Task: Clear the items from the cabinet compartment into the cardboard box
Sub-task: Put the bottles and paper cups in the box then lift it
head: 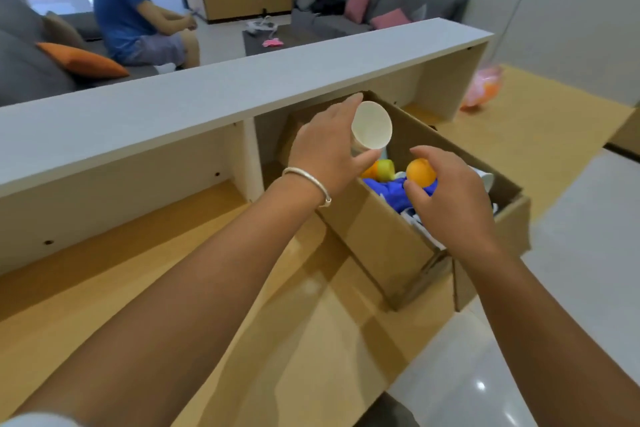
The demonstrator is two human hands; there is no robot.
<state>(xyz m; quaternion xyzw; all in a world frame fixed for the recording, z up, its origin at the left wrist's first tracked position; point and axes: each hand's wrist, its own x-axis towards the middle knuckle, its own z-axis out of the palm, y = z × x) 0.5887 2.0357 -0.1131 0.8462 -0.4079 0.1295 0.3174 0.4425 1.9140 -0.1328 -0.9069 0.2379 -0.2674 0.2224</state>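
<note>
An open cardboard box (374, 239) stands on the floor in front of the low cabinet (194, 97). Over its near left corner my left hand (325, 152) grips a white paper cup (372, 128), its mouth tilted toward me. My right hand (450, 201) holds an orange ball (420, 172) with its fingertips above the box's middle. Inside the box lie blue fabric (388, 189), a yellow-green cup (386, 168), another orange piece (370, 170) and white items. The cabinet compartment (121, 204) to the left shows bare wood.
A person in a blue shirt (124, 14) sits on a grey sofa beyond the cabinet. A pink and orange toy (483, 88) lies on the floor at the right. A second sofa with pink cushions (381, 7) stands at the back.
</note>
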